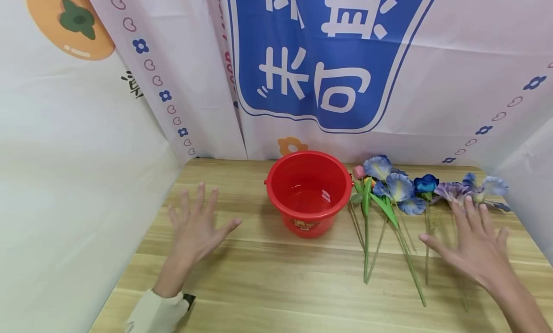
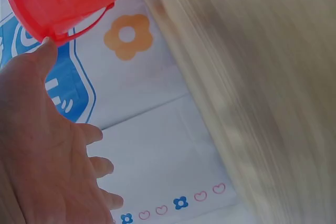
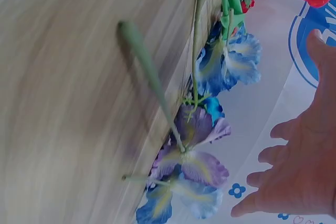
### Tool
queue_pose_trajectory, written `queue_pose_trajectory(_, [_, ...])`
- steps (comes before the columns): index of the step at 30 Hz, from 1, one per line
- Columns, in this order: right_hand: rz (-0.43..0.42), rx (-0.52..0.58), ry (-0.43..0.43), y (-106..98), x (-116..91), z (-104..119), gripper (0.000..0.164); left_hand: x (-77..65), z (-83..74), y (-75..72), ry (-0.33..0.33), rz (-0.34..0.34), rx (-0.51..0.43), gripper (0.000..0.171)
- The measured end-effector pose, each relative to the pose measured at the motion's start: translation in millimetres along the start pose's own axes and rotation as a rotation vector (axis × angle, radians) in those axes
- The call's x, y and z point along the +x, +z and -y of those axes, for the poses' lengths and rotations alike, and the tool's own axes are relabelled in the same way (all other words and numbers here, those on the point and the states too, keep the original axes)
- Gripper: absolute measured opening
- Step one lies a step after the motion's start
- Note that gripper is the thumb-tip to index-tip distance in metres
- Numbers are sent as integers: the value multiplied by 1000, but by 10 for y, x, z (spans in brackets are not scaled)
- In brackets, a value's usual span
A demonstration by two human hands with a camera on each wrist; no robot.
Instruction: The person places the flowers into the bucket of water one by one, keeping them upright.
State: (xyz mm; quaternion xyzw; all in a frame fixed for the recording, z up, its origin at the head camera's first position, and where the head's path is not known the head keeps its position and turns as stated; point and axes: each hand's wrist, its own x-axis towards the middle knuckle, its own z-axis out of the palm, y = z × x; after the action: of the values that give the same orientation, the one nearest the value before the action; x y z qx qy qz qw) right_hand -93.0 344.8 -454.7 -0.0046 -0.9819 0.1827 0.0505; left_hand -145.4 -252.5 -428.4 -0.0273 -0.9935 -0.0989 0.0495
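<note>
A red plastic bucket (image 1: 308,218) stands upright near the back middle of the wooden table. To its right lie several artificial flowers: a pink tulip (image 1: 359,172), blue irises (image 1: 399,186), a dark blue rose (image 1: 426,183) and a purple iris (image 1: 449,191), their green stems pointing toward the front. My left hand (image 1: 194,232) is spread with fingers straight, left of the bucket and holding nothing. My right hand (image 1: 477,249) hovers over the stems at the right, fingers spread, also holding nothing. In the right wrist view, the purple iris (image 3: 197,161) and the hand (image 3: 299,156) are apart.
The wooden table (image 1: 276,285) ends at the back against a printed cloth (image 1: 432,93) with a large blue sign. White cloth (image 1: 78,189) hangs along the left side. The bucket's handle (image 2: 92,27) hangs at its side in the left wrist view.
</note>
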Motion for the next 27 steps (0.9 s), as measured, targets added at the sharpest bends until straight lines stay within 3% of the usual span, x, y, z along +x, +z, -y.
queue_pose_trajectory(11, [-57,102,-88,94,132,176,109,157,-254,15,99,-59,-113,106])
queue_pose_trajectory(16, [-41,144,-67,96,198,288,108,228,-394,5,155,-72,-203,100])
queue_pose_trajectory(23, [-40,155,-62,109,297,385,103,306,-563,-40,230,-66,-434,85])
queue_pose_trajectory(27, [-43,187,-71,103,368,420,98,378,-623,-38,267,-113,-569,75])
